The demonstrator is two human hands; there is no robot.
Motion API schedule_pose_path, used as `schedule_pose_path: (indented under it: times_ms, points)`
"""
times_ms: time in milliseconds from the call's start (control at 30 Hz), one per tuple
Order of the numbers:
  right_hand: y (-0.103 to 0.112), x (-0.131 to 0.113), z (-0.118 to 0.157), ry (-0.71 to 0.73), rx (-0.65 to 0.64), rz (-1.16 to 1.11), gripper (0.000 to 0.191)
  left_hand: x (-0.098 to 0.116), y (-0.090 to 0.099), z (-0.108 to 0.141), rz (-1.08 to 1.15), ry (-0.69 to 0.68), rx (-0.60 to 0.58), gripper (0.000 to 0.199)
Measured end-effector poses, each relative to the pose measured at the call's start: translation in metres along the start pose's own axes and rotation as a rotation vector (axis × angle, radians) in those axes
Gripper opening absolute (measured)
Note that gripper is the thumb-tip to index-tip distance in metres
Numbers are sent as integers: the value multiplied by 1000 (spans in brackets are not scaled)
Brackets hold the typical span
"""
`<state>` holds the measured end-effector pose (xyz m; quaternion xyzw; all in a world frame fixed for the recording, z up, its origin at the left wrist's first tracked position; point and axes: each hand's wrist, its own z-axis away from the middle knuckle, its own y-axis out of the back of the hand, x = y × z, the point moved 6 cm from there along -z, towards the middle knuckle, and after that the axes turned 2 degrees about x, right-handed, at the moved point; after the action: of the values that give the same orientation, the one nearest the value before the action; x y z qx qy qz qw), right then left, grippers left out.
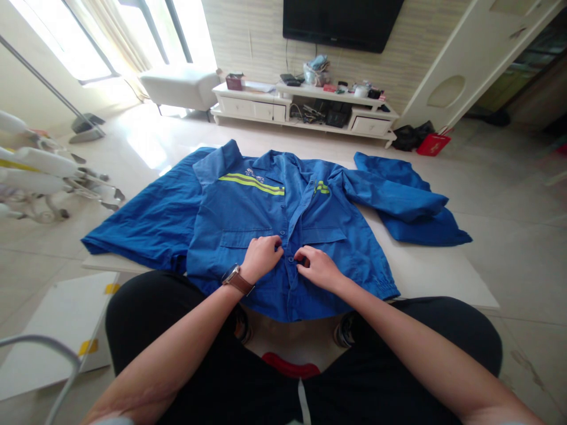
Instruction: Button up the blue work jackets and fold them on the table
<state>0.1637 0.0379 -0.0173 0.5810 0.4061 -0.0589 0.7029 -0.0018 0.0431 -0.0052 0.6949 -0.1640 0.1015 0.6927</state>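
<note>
A blue work jacket (261, 206) lies front up, its collar away from me and yellow-and-grey reflective bands across the chest. Its front is parted at the top, and the two edges come together lower down. My left hand (264, 257), with a brown-strapped watch (238, 280) on the wrist, is closed on the cloth beside the front opening, just under a button (282, 233). At the right of the opening, my right hand (319, 267) has bent fingers, with a gap between thumb and fingertips. Another button (291, 260) shows beside those fingertips.
Under the jacket is a low pale table (460, 274). More blue cloth (150, 206) spreads at left, and another folded blue piece (425, 227) lies at right. A white TV cabinet (252, 108) stands beyond. At far left is a white-padded metal frame (48, 165).
</note>
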Motion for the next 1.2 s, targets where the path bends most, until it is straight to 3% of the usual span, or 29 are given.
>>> schedule_pose_path:
  times_ms: [233, 433, 633, 867, 1000, 1200]
  points:
    - [0, -1, 1, 4, 2, 21, 20, -1, -2, -1, 10, -6, 3, 24]
    - [5, 3, -6, -82, 33, 41, 7, -12, 5, -38, 49, -36, -55, 23]
    - [27, 1, -47, -192, 268, 25, 21, -22, -8, -69, 46, -104, -68, 23]
    - [12, 7, -88, -351, 244, 161, 20, -20, -28, -76, 81, -111, -87, 18]
    - [11, 17, -86, -317, 299, 123, 24, -22, -29, -79, 85, -75, -114, 20]
    - [33, 23, -71, -241, 389, 48, 26, -23, -29, -77, 132, -64, -105, 16]
